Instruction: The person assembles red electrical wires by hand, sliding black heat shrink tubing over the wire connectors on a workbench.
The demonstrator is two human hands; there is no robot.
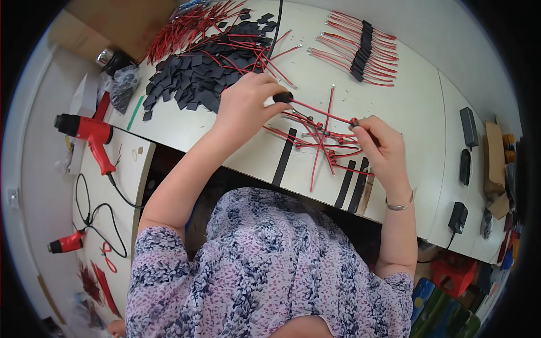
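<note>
My left hand (246,105) is closed, with a short black sleeve (283,97) pinched at its fingertips. From that sleeve a red wire (321,110) runs across to my right hand (384,142), whose thumb and finger grip its other end beside a small dark knob. Below the stretched wire, several loose red wires (319,147) with similar small dark knobs lie crossed on the white table (417,169). Left of these, close to my left hand, is a big heap of flat black sleeve pieces (189,79). What my fingertips cover is hidden.
A row of red wires with black sleeves (363,50) lies at the back. Red wire bundles (189,25) sit far left. Black strips (284,158) rest along the front edge. Two red heat guns (93,132) with cords are at left; black adapters (468,127) at right.
</note>
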